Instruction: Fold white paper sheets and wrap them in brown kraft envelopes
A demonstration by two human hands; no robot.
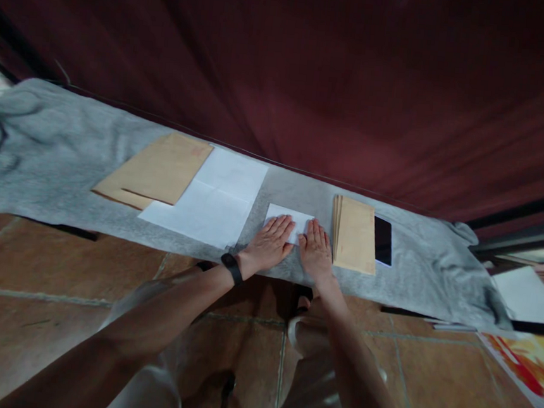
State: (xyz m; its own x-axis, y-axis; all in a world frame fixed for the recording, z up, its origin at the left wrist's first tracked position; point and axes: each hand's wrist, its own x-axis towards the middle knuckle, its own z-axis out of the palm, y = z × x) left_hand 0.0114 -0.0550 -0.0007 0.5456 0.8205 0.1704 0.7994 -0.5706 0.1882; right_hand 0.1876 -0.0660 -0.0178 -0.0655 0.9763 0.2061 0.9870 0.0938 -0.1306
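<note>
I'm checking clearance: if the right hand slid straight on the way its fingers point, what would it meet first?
Probably the dark red surface, after the right hand leaves the small white paper and crosses the gray cloth; depth at the cloth's far edge is unclear.

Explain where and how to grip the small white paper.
Probably pinch the small white paper by its far edge, coming from the far side: it lies flat, and that edge is exposed while the left hand and right hand cover nearer parts.
</note>
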